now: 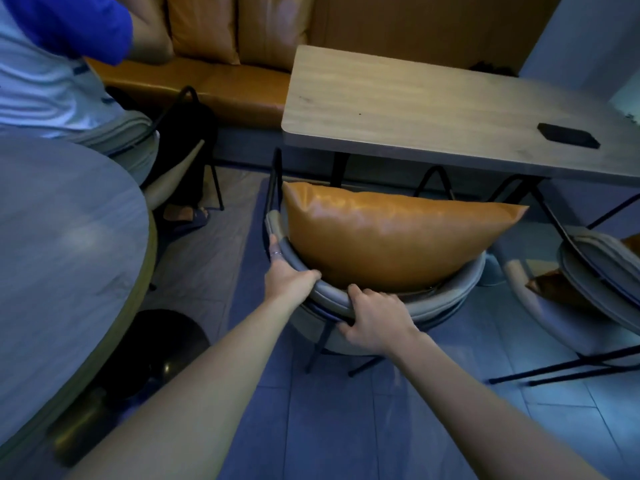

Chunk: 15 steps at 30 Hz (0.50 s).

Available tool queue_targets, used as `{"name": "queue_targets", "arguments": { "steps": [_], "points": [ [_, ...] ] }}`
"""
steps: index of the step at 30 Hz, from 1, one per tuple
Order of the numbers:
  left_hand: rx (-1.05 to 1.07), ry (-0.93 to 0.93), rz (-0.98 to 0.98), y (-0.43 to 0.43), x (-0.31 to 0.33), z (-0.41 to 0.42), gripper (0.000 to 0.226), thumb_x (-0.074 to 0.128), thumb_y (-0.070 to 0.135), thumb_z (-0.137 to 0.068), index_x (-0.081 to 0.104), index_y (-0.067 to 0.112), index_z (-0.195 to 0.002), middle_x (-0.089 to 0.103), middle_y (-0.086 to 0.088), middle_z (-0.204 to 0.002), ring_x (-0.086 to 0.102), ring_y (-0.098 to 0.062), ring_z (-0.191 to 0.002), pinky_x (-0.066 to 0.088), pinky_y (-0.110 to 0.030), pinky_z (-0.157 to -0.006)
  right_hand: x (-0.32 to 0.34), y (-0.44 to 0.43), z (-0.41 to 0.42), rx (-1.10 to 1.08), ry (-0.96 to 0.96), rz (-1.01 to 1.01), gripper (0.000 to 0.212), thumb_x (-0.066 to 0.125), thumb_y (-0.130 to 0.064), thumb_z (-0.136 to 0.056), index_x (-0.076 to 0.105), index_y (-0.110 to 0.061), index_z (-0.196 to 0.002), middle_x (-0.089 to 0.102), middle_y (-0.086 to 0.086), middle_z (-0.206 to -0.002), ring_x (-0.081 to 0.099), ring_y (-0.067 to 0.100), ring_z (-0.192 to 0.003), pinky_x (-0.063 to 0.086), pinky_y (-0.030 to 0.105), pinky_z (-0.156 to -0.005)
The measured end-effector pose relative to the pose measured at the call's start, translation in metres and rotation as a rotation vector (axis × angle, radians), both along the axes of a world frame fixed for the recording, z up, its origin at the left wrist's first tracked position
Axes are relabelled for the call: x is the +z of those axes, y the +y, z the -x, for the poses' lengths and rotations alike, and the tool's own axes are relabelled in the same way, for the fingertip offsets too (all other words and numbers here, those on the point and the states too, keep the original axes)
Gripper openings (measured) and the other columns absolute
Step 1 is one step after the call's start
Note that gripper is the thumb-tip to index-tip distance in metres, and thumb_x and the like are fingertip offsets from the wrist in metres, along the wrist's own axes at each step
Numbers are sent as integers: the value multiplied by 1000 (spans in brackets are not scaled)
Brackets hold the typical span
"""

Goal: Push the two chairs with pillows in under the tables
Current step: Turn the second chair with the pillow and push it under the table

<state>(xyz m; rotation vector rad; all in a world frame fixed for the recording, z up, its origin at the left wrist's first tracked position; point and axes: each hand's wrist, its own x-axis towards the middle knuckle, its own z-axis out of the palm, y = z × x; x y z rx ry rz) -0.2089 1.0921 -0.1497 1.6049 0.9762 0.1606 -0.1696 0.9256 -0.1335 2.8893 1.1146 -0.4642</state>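
Note:
A grey padded chair [460, 289] with black metal legs stands in front of me, its seat partly under the rectangular wooden table [415, 109]. An orange leather pillow [388, 233] leans upright against the chair's curved backrest. My left hand [285, 275] grips the backrest's left part, thumb over the top. My right hand [374, 315] clasps the backrest's middle from behind. A second grey chair [599, 271] stands to the right, with an orange pillow [554, 289] partly showing on its seat.
A round grey table [62, 237] with a dark pedestal base [162, 348] fills the left. A person in blue and white sits on a chair at upper left. An orange bench [221, 81] runs along the back wall. A black phone [568, 135] lies on the wooden table.

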Motion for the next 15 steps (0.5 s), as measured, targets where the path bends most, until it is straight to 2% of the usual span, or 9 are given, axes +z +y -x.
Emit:
{"name": "queue_targets", "arguments": {
  "steps": [3,7,11,15],
  "points": [
    [-27,-12,7,3,0,3,114,77,21,-77,-2,37,-158,55,-9,-143,57,-31,-121,39,-28,-84,-3,15,-7,10,20,49,55,56,-57,-95,48,-22,-136,72,8,-117,69,38,-108,40,39,-73],
    [-34,-48,12,0,-2,3,110,73,17,-79,-1,35,-159,46,-9,-152,54,-32,-126,41,-28,-88,-8,19,-5,9,-79,26,52,45,-66,-99,54,-25,-130,75,6,-110,71,36,-102,38,37,-68],
    [-15,-79,31,0,1,6,110,75,15,-79,2,36,-159,43,-6,-155,53,-30,-128,40,-26,-86,-4,17,-4,25,-71,13,49,44,-65,-100,55,-26,-127,74,6,-109,70,35,-102,38,36,-69],
    [-27,-62,45,-2,5,10,109,73,15,-81,-1,39,-158,48,-8,-149,58,-27,-113,44,-25,-76,-1,17,-3,38,-64,34,52,44,-66,-100,55,-27,-132,74,6,-114,69,35,-107,38,37,-71]
  ]
}}
